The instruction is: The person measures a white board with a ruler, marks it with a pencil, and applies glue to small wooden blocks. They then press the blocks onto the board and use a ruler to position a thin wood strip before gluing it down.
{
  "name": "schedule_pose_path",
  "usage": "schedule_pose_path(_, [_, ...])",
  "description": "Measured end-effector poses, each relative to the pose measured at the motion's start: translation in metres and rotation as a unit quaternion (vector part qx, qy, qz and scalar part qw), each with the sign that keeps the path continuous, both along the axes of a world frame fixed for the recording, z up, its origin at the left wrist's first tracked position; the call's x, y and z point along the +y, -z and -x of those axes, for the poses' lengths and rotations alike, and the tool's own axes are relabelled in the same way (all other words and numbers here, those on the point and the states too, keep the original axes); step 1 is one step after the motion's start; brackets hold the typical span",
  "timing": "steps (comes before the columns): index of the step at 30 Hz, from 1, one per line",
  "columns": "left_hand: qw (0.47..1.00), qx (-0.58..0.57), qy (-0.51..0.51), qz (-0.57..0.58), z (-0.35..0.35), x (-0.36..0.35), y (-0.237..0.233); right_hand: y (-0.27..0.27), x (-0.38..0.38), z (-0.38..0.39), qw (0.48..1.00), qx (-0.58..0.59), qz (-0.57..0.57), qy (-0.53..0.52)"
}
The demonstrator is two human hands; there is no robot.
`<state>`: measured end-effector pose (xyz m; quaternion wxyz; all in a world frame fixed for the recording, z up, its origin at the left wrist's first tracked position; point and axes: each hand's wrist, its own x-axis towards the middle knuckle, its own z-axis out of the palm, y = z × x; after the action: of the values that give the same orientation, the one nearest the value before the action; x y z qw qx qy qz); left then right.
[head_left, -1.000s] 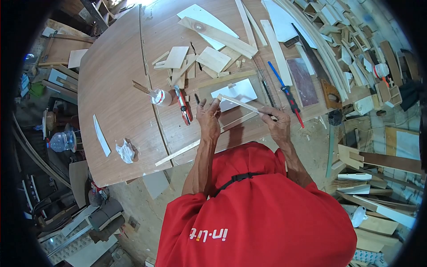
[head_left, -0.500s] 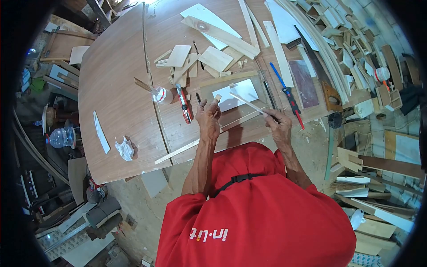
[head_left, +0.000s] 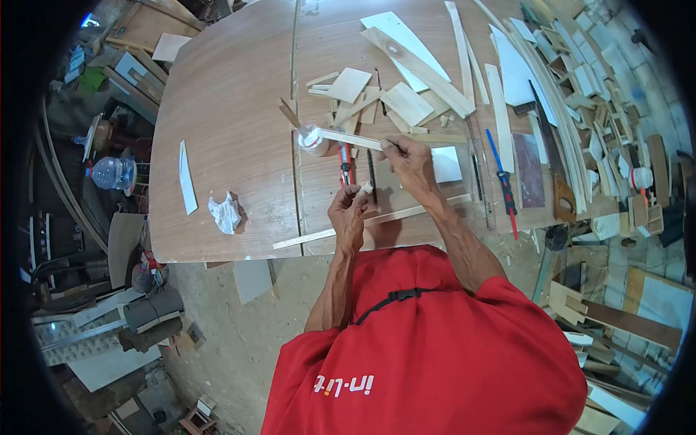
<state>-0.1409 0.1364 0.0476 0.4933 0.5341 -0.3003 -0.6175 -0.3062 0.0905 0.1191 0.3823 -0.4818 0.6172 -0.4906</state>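
My right hand (head_left: 412,168) is closed on one end of a thin wooden strip (head_left: 355,139), which reaches left over the table. Its far end is at the mouth of a clear plastic jar (head_left: 313,145) with white stuff in it; more sticks (head_left: 289,113) stand up from the jar. Lower down, my left hand (head_left: 348,221) pinches a small wooden piece (head_left: 366,188) between its fingertips. Just beyond that hand lies a red utility knife (head_left: 345,165), with a dark slim stick (head_left: 371,174) beside it. A white panel (head_left: 446,165) is partly hidden behind my right forearm and hand.
A long strip (head_left: 304,238) lies along the table's near edge. Offcuts (head_left: 406,104) are piled at the back. To the right lie a blue-and-red tool (head_left: 504,181) and a handsaw (head_left: 562,199). Crumpled white paper (head_left: 225,213) and a white sliver (head_left: 187,177) sit at left.
My right hand has swung left with the strip, bringing its end from above the white panel to the jar. My left hand keeps the small wooden piece. The view has shifted left.
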Motion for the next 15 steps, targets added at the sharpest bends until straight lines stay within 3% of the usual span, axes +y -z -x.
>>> schedule_pose_path(4, [1.0, -0.002, -0.014, -0.001, -0.018, 0.002, 0.0, 0.016, -0.038, -0.029, 0.997, -0.036, 0.054, -0.04])
schedule_pose_path(8, [1.0, -0.01, -0.014, 0.01, -0.029, 0.003, 0.001, 0.032, -0.067, -0.046, 0.998, -0.041, 0.009, -0.052])
schedule_pose_path(15, [0.999, -0.024, -0.017, 0.017, -0.035, 0.0, 0.001, 0.038, -0.091, -0.06, 0.996, 0.052, -0.01, -0.068])
